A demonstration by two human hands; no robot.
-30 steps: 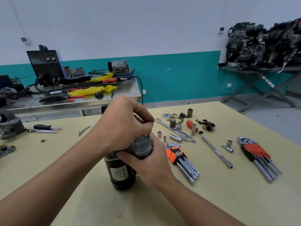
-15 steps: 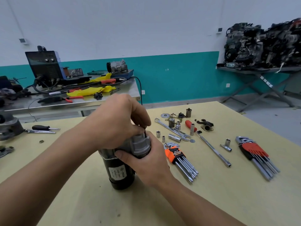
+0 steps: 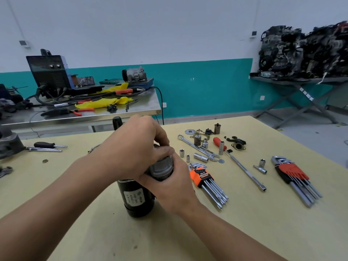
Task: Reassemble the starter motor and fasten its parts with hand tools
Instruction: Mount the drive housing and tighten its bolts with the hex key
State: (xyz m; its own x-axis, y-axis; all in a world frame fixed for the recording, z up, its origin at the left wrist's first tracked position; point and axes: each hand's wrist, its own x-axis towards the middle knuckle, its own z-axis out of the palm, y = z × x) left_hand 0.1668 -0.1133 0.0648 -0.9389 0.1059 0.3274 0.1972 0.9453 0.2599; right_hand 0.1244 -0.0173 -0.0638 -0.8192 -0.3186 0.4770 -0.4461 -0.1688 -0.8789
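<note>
**Both hands on the starter motor**

Head view: the starter motor (image 3: 137, 200) stands upright on the yellow table (image 3: 244, 232), black body down, grey end cap (image 3: 162, 168) up, right under my fingers. My left hand (image 3: 130, 147) covers the top of the motor, fingers curled and pressed together over the cap. What the tips pinch underneath, I cannot tell; my own knuckles hide it. My right hand (image 3: 175, 185) wraps the motor from the side, thumb laid across the cap's lower edge, fingers curled round its far side, touching my left fingertips.

A black handle tip (image 3: 117, 122) pokes up just behind my left knuckles; whether I hold it, I cannot tell.

Just beside my right knuckles lies the orange hex key set (image 3: 202, 176), keys fanned towards me. Beyond my right fingertips sit small sockets (image 3: 182, 153), a combination wrench (image 3: 195, 146) and a red-handled screwdriver (image 3: 217, 141). Farther out past those fingers lies a long extension bar (image 3: 246, 172), then the red hex key set (image 3: 292, 172), well apart from my hand. Off past my left wrist rests a black-handled screwdriver (image 3: 45, 145).
</note>
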